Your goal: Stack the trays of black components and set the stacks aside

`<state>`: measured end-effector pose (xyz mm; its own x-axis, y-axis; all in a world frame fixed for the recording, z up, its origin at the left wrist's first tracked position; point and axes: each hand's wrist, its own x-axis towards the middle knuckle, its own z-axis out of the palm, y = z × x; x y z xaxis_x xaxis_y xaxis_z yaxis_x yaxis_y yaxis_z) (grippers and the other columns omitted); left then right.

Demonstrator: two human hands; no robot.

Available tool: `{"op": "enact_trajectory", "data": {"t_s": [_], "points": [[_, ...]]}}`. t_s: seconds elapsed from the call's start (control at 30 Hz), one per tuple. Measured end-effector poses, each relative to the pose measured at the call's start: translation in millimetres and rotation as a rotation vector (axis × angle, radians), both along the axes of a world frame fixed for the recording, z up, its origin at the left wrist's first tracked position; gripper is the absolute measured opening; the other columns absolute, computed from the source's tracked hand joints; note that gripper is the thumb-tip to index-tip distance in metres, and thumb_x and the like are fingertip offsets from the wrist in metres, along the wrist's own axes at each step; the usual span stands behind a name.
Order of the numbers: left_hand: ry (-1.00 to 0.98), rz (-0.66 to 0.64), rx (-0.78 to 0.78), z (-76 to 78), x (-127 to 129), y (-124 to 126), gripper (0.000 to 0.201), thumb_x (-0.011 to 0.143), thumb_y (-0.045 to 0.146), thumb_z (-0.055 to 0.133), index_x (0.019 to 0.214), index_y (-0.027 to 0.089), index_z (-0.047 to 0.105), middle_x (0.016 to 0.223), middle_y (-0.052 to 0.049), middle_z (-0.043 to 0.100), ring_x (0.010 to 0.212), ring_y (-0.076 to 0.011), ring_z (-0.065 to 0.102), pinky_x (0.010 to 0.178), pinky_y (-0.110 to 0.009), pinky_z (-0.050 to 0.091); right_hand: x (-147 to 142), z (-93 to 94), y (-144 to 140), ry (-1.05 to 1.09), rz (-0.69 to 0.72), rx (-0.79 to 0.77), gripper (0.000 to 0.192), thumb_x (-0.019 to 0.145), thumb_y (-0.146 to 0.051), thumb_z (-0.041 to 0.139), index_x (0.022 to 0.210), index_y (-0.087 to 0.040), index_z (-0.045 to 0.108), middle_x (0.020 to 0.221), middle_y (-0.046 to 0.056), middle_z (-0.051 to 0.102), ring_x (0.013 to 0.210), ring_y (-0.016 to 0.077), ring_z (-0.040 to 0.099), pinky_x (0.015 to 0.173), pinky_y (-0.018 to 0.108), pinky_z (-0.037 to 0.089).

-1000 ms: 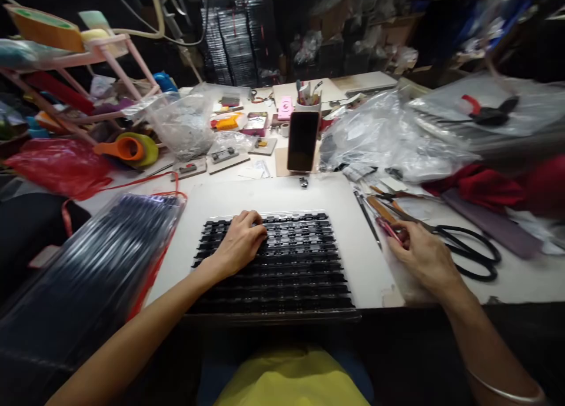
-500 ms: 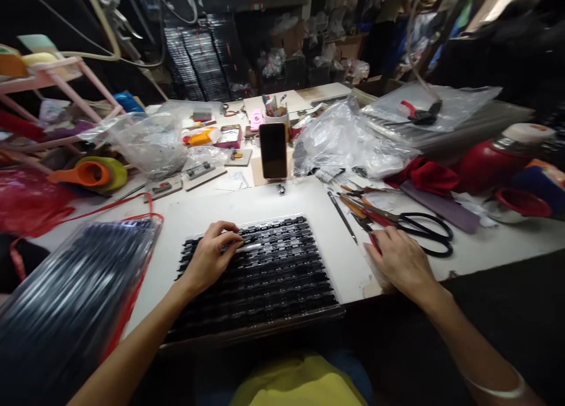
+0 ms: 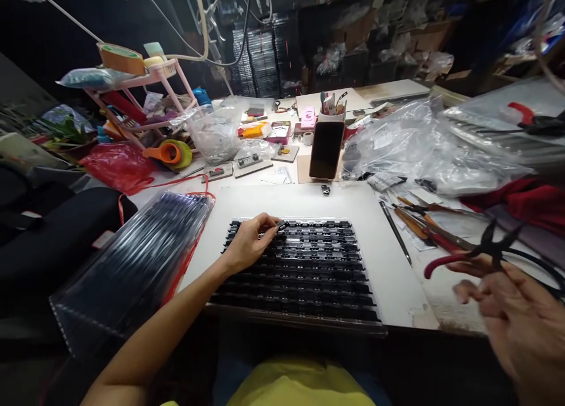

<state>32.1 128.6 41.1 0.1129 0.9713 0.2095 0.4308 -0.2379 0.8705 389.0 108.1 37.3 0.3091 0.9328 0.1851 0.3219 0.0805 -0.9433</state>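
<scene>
My left hand [image 3: 250, 245] rests on the upper left of a black compartment tray [image 3: 304, 276] full of small dark parts, its fingertips pinching one small dark part [image 3: 281, 224] at the tray's top edge. My right hand [image 3: 516, 318], blurred at the lower right, is lifted off the table and holds red-handled pliers [image 3: 468, 256], whose dark jaws point up and to the right. The tray lies on a white board [image 3: 362, 206] in front of me.
A bagged stack of black trays [image 3: 132, 265] lies at the left. A phone [image 3: 326, 150] stands upright behind the board. Tweezers, tools and black scissors [image 3: 534, 259] lie to the right, with plastic bags [image 3: 410, 141] behind them. A pink rack [image 3: 145, 94] stands far left.
My right hand has lifted the red-handled pliers off the table and drawn toward me. My left hand stayed on the tray's upper left, fingers now pinching a part. The view swung left.
</scene>
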Motion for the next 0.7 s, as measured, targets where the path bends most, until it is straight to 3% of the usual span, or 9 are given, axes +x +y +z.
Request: {"op": "enact_trajectory", "data": {"t_s": [0.07, 0.1, 0.23, 0.3, 0.47, 0.7], "points": [[-0.201, 0.044, -0.145, 1.9, 6, -17, 0.013, 0.083, 0.03, 0.057, 0.079, 0.018, 0.056, 0.101, -0.009, 0.065, 0.086, -0.0194, 0.064, 0.081, -0.038, 0.052, -33, 7.7, -15, 0.469, 0.177, -0.143, 0.017, 0.076, -0.045, 0.058, 0.08, -0.028, 0.06, 0.107, 0.011, 0.064, 0.062, 0.0205, 0.055, 0.044, 0.032, 0.035], [-0.276, 0.069, -0.195, 2.3, 9, -25, 0.015, 0.082, 0.031, 0.059, 0.078, 0.017, 0.056, 0.101, -0.009, 0.065, 0.084, -0.0195, 0.065, 0.08, -0.038, 0.053, -50, 9.7, -23, 0.612, 0.273, -0.219, 0.022, 0.075, -0.046, 0.059, 0.081, -0.025, 0.061, 0.105, 0.012, 0.064, 0.06, 0.0195, 0.054, 0.041, 0.03, 0.032], [-0.358, 0.199, -0.213, 2.3, 23, -53, 0.018, 0.077, 0.032, 0.065, 0.074, 0.017, 0.056, 0.097, -0.008, 0.067, 0.081, -0.0193, 0.067, 0.081, -0.036, 0.054, -108, 6.4, -47, 0.98, 0.775, -0.588, 0.029, 0.083, -0.047, 0.055, 0.081, -0.019, 0.058, 0.066, 0.007, 0.063, 0.04, 0.0073, 0.037, 0.037, 0.021, 0.021], [-0.357, 0.257, -0.179, 1.5, 28, -60, 0.018, 0.076, 0.031, 0.066, 0.073, 0.017, 0.056, 0.094, -0.007, 0.068, 0.082, -0.0191, 0.067, 0.08, -0.034, 0.054, -127, 1.2, -56, 1.113, 0.949, -0.658, 0.034, 0.086, -0.048, 0.051, 0.075, -0.016, 0.053, 0.056, 0.003, 0.057, 0.036, 0.0049, 0.036, 0.035, 0.019, 0.017], [-0.345, 0.301, -0.127, -3.0, 30, -64, 0.014, 0.077, 0.028, 0.066, 0.074, 0.018, 0.055, 0.094, -0.006, 0.068, 0.081, -0.0174, 0.067, 0.076, -0.03, 0.054, -148, -4.0, -65, 1.137, 1.034, -0.653, 0.038, 0.09, -0.045, 0.047, 0.068, -0.014, 0.048, 0.077, 0.009, 0.063, 0.052, 0.0131, 0.062, 0.038, 0.017, 0.029], [-0.394, 0.25, -0.156, -7.4, 29, -65, 0.014, 0.079, 0.027, 0.064, 0.077, 0.018, 0.054, 0.095, -0.006, 0.066, 0.076, -0.0159, 0.066, 0.073, -0.029, 0.053, -150, 2.5, -65, 1.142, 1.027, -0.67, 0.036, 0.093, -0.043, 0.039, 0.074, -0.013, 0.05, 0.079, 0.013, 0.066, 0.051, 0.0156, 0.065, 0.032, 0.014, 0.03]]}}
